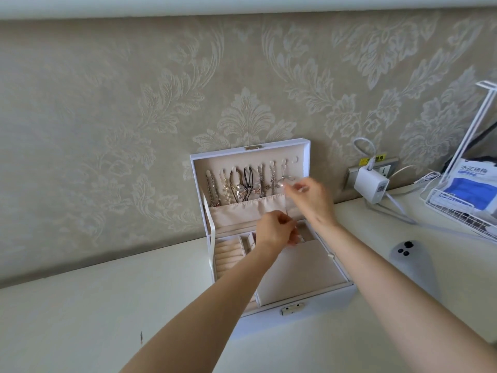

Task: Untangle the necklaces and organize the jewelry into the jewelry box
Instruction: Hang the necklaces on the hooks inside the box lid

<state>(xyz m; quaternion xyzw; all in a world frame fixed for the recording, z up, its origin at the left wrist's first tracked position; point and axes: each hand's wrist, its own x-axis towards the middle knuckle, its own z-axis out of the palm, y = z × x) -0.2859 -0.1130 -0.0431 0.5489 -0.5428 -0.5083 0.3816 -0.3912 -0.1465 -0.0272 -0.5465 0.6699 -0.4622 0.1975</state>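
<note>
Cream wallpaper (107, 103) with a raised leaf pattern backs a white surface (80, 305). At the right, a white charger (371, 184) sits in a wall socket, near a wire rack (457, 208) holding a blue packet (465, 184). A grey oval gadget (408, 257) lies well apart from the jewelry box (295, 316).

The box stands open, its lid (306, 157) upright against the wall, with necklaces (236, 184) hanging from hooks above a fabric pocket (242, 211). Both forearms cross over the tray and hide part of it.

The right hand (312, 197) is raised at the rightmost hooks, fingers pinching a thin silver chain (286, 205). The left hand (274, 232) is lower, at the pocket's edge, fingers curled and pinching the chain's lower end.
</note>
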